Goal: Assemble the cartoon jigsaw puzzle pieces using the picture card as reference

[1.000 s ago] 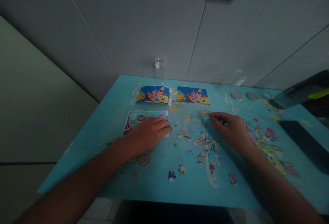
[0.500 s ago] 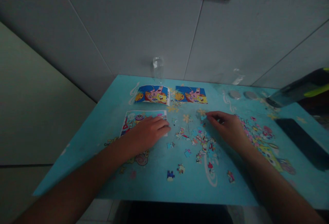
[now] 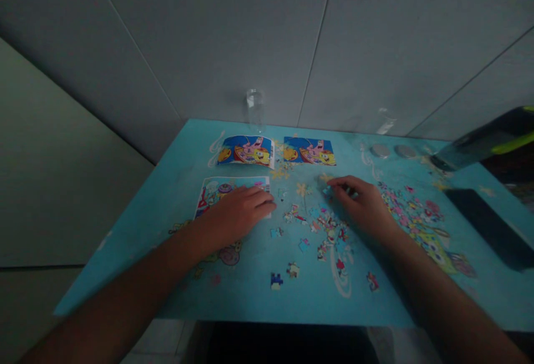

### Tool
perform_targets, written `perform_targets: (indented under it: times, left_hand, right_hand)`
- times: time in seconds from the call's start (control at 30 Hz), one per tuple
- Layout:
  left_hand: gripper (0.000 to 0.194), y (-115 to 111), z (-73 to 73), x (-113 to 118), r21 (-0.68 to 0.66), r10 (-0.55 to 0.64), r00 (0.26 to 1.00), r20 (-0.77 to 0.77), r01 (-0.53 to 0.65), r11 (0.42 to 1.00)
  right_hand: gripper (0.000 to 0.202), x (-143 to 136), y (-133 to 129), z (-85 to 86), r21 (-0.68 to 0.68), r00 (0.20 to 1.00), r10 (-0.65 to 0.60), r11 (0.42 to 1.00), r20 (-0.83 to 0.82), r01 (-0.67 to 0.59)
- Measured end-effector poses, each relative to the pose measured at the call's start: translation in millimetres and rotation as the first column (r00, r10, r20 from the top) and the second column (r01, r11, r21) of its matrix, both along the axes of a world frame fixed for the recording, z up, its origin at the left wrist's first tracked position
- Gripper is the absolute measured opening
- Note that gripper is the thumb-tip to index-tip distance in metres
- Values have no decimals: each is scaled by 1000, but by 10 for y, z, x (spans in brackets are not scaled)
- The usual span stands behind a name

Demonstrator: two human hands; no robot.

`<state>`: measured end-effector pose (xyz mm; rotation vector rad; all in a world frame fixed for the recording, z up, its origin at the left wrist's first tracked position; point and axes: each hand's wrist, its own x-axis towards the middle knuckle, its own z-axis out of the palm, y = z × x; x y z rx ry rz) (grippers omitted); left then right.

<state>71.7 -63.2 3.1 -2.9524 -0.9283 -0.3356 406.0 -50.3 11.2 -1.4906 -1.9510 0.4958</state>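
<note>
My left hand (image 3: 246,208) lies over the right part of a printed cartoon picture sheet (image 3: 211,190), its fingers stretched out and slightly bent, holding nothing. It covers much of that sheet. My right hand (image 3: 361,200) pinches a small light-blue puzzle piece (image 3: 327,190) between thumb and fingertips, low over the table. Just in front of that hand is a loose pile of puzzle pieces (image 3: 329,229). Single pieces lie nearer me: a dark blue and cream one (image 3: 276,281), a pale one (image 3: 293,269) and a red one (image 3: 372,281).
Behind stand a curved cartoon sheet (image 3: 246,151) and a flat assembled-looking cartoon picture (image 3: 309,151). A clear container (image 3: 255,111) is by the wall. To the right are two round silvery lids (image 3: 380,151), a dark bottle (image 3: 471,144) and a dark flat slab (image 3: 490,227).
My right hand has shifted slightly left with the light-blue piece in its fingertips. My left hand stays on the picture sheet. The view has tilted slightly.
</note>
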Motion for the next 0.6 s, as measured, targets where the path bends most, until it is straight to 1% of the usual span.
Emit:
perform_targets:
  times: [0.07,0.2,0.3,0.43,0.6]
  left_hand:
    - [26,0,-5,-3,6,-2,1000,4,2,1000]
    - [26,5,-9,-6,5,-9,1000,6,9,1000]
    - [26,7,-6,-4,-2,-12,1000,6,12,1000]
    - [26,-1,20,2,-2,1,1000,4,-1,1000]
    - [26,-4,37,-3,-24,-4,1000,1,4,1000]
  right_hand:
    - [25,9,6,11,5,1000,10,1000,-19,-10]
    - [23,-22,-4,38,27,992,123,992,-35,-122]
    - [22,-38,-19,37,20,984,176,984,1,-176]
    - [22,-6,-28,29,26,981,184,982,61,-186]
    - [22,26,-54,77,14,960,240,969,143,-245]
